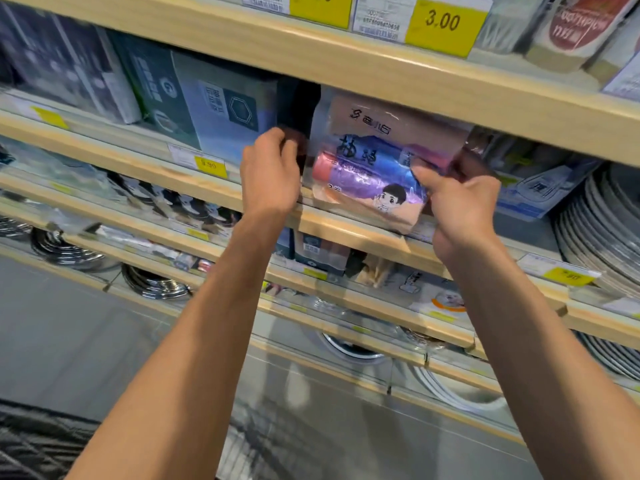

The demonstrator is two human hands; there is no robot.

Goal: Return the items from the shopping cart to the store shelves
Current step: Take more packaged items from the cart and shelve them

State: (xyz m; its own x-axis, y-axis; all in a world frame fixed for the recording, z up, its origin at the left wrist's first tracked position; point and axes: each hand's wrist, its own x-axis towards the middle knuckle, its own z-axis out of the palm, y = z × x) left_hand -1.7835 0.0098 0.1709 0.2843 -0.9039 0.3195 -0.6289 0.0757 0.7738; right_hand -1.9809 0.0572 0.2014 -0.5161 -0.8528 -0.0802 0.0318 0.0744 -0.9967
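From the head camera, both hands reach up to a wooden shelf [346, 233]. A clear pack of colored bag rolls [374, 168] stands on that shelf, under the shelf with the yellow price tag [445, 26]. The left hand [270, 171] curls its fingers on the pack's left edge. The right hand [460, 206] pinches the pack's right side. A blue box [221, 109] sits just left of the pack.

left hand [270, 171] fingertips hidden behind dark item | right hand [460, 206] fingers hidden behind bag pack [374, 168] | lower price tags [210, 165] blurred, unreadable | top-right packages [571, 26] cut by frame edge
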